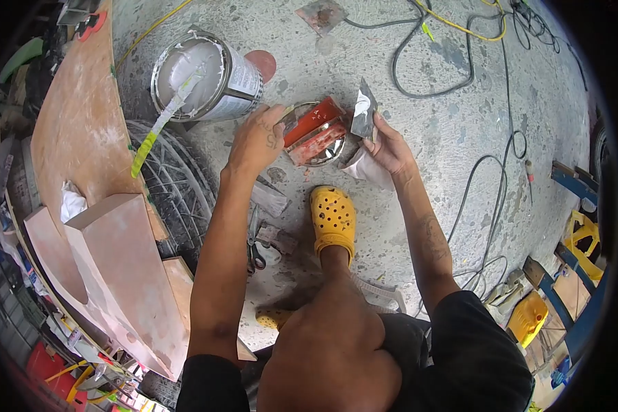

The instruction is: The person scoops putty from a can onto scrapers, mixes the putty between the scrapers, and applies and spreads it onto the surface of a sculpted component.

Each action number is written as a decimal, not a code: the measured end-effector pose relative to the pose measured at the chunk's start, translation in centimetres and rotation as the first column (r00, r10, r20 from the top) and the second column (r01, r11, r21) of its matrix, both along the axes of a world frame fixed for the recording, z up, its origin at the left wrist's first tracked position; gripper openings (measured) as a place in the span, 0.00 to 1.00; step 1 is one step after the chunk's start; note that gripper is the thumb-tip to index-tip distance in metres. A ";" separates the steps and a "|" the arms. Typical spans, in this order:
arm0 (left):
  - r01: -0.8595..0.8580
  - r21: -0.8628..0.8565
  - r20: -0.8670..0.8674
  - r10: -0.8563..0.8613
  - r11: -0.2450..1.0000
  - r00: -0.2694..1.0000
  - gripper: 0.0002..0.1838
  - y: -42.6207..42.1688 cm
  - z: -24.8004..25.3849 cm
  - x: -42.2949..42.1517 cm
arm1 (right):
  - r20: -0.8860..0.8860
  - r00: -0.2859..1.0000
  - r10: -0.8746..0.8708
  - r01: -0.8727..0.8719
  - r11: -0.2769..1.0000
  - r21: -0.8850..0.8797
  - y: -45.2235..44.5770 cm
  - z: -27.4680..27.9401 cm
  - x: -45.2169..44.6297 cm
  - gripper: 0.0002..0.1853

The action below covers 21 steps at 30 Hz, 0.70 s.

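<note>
The left hand (259,137) bends inward, fingers curled beside scuffed red pieces (316,118) between the hands; whether it grips anything, I cannot tell. The right hand (388,145) grasps a thin grey plate (364,110), tilted up, its face smeared white.

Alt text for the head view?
The person's right hand holds a flat metal blade smeared with white paste; the left hand is at a round tin and red pieces. An open bucket of grey paste, a stick over its rim, is on the floor.
</note>
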<state>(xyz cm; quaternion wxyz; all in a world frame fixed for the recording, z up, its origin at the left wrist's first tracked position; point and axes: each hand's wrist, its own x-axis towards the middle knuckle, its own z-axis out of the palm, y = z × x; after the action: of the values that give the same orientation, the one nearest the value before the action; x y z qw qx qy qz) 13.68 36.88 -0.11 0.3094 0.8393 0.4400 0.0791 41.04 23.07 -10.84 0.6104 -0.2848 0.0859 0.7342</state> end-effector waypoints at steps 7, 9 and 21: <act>-0.006 -0.024 0.004 0.006 1.000 1.000 0.10 -0.7 -0.7 -0.1 | -0.013 1.000 0.004 -0.004 1.000 0.029 0.1 0.0 -0.5 0.16; -0.016 -0.048 -0.001 0.016 0.999 1.000 0.09 -0.8 -0.9 -0.1 | -0.019 1.000 0.008 -0.008 0.999 0.032 0.2 0.3 -0.7 0.16; -0.035 -0.152 -0.012 0.033 0.988 0.999 0.13 -0.9 -0.6 0.5 | 0.002 1.000 0.021 -0.021 1.000 -0.003 0.0 0.5 -0.7 0.16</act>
<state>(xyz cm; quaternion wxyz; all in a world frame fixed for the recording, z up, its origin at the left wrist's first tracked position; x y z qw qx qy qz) 14.17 35.98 -0.75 0.3689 0.8061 0.4604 0.0468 40.31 23.09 -10.39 0.6025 -0.2872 0.0832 0.7400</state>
